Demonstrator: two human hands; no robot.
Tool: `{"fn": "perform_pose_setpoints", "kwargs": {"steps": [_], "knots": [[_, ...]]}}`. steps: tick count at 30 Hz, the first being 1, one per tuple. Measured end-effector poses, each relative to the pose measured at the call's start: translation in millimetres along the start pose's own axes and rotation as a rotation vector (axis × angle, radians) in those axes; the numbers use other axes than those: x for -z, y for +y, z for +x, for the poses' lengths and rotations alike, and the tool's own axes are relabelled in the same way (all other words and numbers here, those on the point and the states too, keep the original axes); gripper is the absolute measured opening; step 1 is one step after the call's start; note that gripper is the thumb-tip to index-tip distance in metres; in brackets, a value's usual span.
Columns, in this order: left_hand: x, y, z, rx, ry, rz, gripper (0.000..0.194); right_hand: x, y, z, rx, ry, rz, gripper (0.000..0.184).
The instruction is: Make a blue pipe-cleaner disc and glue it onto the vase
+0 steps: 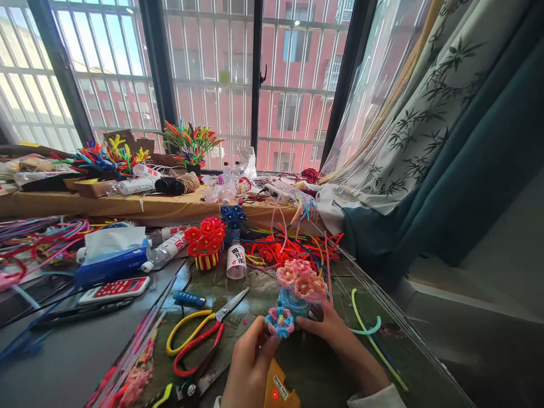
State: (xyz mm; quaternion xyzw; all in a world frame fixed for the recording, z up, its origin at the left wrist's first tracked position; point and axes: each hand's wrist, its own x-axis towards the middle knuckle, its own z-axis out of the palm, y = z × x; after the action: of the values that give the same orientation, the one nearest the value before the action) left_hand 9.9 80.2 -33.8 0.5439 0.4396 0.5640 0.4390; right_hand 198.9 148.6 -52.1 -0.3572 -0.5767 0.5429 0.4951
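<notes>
My left hand (250, 362) pinches a small blue and pink pipe-cleaner flower (279, 322) between thumb and fingers. Just behind it stands a light-blue pipe-cleaner pot (293, 304) topped with a bunch of pink flowers (301, 279). My right hand (329, 328) is wrapped round the right side of this pot; some of its fingers are hidden behind it. The flower in my left hand overlaps the pot's front in view. Below my hands lies a yellow tool with a label and a lit red light (278, 388), partly covered by my left wrist.
Scissors with yellow and red handles (204, 334) lie left of my hands, beside a blue lighter (189, 298). Farther back are a red-flowered pot (207, 241), a cut bottle (236, 262) and orange pipe cleaners (272, 249). Loose green pipe cleaners (376, 345) lie to the right.
</notes>
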Motion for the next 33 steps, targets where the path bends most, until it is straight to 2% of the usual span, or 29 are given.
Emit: {"fn": "perform_pose_setpoints", "kwargs": {"steps": [3,7,14,17,21,23,25,29,33], "knots": [[0.4,-6.5,6.1,-0.017,-0.021,0.065,0.039,5.4,-4.6,-0.2,0.029,-0.013,0.013,0.075],[1.8,-1.1,11.3,0.000,-0.041,0.118,0.040,10.6,0.9,1.7,0.033,0.015,0.009,0.083],[6.2,10.8,14.4,0.026,-0.036,0.178,0.039,3.3,9.2,1.8,-0.014,0.015,-0.039,0.073],[9.3,24.7,9.9,0.011,-0.038,0.208,0.036,0.3,8.5,2.3,-0.024,0.024,-0.046,0.071],[15.2,58.2,6.8,-0.071,-0.013,0.330,0.026,-0.4,10.0,4.4,-0.030,0.039,-0.030,0.069],[18.3,72.4,13.1,-0.029,-0.016,0.284,0.023,0.5,11.5,4.9,-0.036,0.040,-0.017,0.068],[20.7,79.3,25.6,0.031,0.003,0.151,0.028,2.3,12.7,5.0,-0.044,0.040,-0.005,0.065],[20.5,67.6,60.7,0.076,-0.016,-0.008,0.044,8.4,13.3,6.7,-0.060,0.013,0.015,0.065],[14.1,31.2,91.2,0.122,-0.021,-0.130,0.032,12.8,12.2,9.7,-0.078,-0.012,0.017,0.065]]}}
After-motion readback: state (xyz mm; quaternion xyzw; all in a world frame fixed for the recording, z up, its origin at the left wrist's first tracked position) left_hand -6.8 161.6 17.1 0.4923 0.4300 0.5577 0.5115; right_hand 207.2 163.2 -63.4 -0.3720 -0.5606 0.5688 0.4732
